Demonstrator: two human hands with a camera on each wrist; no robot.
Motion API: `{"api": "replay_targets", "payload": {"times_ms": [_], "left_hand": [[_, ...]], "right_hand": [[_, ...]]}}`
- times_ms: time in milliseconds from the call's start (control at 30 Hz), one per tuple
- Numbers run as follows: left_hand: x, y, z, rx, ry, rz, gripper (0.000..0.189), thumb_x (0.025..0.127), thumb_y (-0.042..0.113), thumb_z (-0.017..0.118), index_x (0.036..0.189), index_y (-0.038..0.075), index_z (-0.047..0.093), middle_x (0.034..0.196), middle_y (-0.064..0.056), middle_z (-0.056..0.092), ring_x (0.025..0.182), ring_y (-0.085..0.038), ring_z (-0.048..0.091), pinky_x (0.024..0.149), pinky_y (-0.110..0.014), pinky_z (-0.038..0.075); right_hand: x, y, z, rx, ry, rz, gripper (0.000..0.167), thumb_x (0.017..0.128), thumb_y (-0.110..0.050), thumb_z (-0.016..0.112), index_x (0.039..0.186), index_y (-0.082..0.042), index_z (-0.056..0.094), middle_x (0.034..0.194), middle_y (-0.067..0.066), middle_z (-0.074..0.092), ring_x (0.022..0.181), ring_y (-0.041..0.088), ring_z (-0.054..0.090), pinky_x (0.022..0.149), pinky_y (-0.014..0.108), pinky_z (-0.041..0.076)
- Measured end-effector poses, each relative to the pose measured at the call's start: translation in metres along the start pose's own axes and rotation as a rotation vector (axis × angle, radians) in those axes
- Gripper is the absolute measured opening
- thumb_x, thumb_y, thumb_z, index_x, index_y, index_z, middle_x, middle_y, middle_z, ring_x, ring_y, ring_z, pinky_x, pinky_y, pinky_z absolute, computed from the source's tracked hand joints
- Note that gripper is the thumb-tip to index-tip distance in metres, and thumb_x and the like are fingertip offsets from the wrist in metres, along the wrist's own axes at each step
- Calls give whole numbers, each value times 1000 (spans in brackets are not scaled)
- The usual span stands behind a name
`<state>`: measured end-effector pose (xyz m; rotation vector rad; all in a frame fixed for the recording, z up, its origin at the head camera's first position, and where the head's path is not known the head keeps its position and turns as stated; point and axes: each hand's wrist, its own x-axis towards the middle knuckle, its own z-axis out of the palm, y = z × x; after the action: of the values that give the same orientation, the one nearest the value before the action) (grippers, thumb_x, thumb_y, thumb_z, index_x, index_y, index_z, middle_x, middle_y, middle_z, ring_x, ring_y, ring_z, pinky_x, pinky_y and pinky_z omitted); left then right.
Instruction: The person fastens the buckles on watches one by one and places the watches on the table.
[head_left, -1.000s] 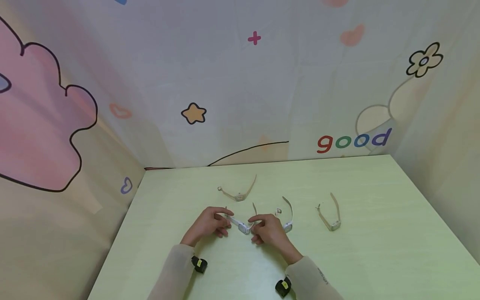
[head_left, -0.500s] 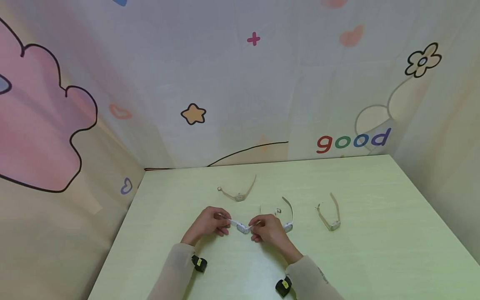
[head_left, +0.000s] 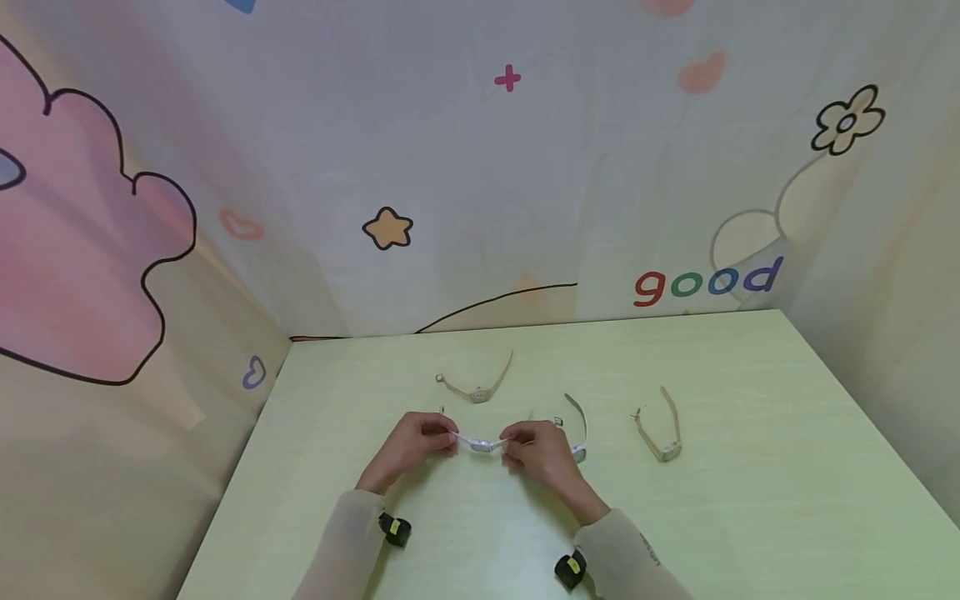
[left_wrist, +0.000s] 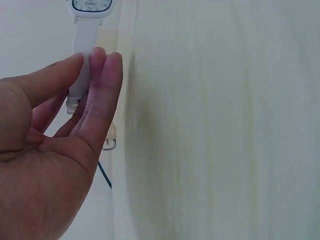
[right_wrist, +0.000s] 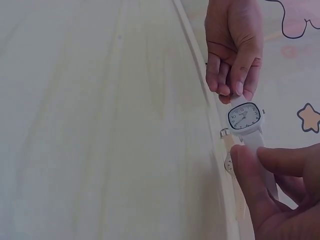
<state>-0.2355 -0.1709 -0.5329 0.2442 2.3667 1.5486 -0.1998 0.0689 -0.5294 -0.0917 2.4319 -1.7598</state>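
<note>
A white wristwatch (head_left: 482, 447) with a rounded-square face is stretched between the two hands, close over the table. My left hand (head_left: 416, 440) pinches its buckle-side strap between thumb and fingers; in the left wrist view the buckle (left_wrist: 72, 105) pokes out below the fingers. My right hand (head_left: 546, 454) pinches the other strap, as the right wrist view shows, with thumb and index finger just below the watch face (right_wrist: 245, 117). Part of each strap is hidden by the fingers.
Behind the hands lies a beige watch (head_left: 480, 395). A second white watch (head_left: 579, 452) sits right beside the right hand, partly covered by it. Farther right is another beige watch (head_left: 670, 451). A printed cloth backdrop (head_left: 465, 167) rises at the table's (head_left: 750, 500) back edge.
Left fingers have gone from lying over the strap to pinching it. The watch has risen slightly and its straps are pulled out straighter between the hands. Other watches have not moved.
</note>
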Motion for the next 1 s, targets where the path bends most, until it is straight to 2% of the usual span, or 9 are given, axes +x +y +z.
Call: {"api": "replay_targets", "payload": {"times_ms": [267,400,533,667,767,833,900,1000], "left_hand": [[0,0,-1,-55,-11,-32,24,97,9,60,118,2,69,104,-14,71,86,-18,71,82,-32,59],[0,2,0,-82,-14,-43,29,100,14,57,124,1,66,103,-15,71,87,-18,72,83,-33,59],[0,3,2,-122,2,-29,28,100,9,55,124,-1,65,101,-17,70,86,-19,71,82,-33,59],[-1,8,5,-177,49,-31,26,99,7,56,122,-2,66,97,-15,68,84,-19,70,81,-34,60],[-2,14,6,-218,100,-32,26,98,6,56,121,-1,66,95,-12,67,81,-18,70,79,-35,60],[-2,17,6,-239,137,-24,27,97,5,56,122,-1,64,94,-14,68,78,-18,70,78,-35,61],[-3,20,7,-260,163,-24,32,96,4,57,127,0,59,95,-19,70,76,-17,70,76,-36,61],[-3,22,7,-289,190,-24,47,95,4,59,139,3,43,98,-26,70,73,-17,70,75,-37,61]], "right_hand": [[1,-4,-3,49,-7,15,12,88,5,64,98,5,71,76,15,72,62,17,68,60,32,59],[1,-6,-4,79,-9,53,16,92,2,62,105,6,70,80,14,71,64,16,69,61,33,60],[2,-7,-4,103,1,84,20,96,-3,59,111,6,69,87,16,70,68,17,70,62,31,60],[2,-8,-3,108,34,65,20,97,-4,58,113,2,69,87,15,69,72,18,70,59,30,60],[2,-8,-3,126,76,30,20,96,-4,59,115,0,67,86,14,68,77,23,70,56,31,59],[2,-10,-2,151,100,20,23,96,-5,60,118,-3,64,86,15,69,80,27,71,55,32,59],[2,-11,-3,175,117,19,28,96,-7,62,123,-7,57,87,17,70,81,28,72,55,33,59],[2,-13,-3,198,129,34,42,96,-9,62,133,-14,44,91,20,71,80,24,72,55,34,59]]}}
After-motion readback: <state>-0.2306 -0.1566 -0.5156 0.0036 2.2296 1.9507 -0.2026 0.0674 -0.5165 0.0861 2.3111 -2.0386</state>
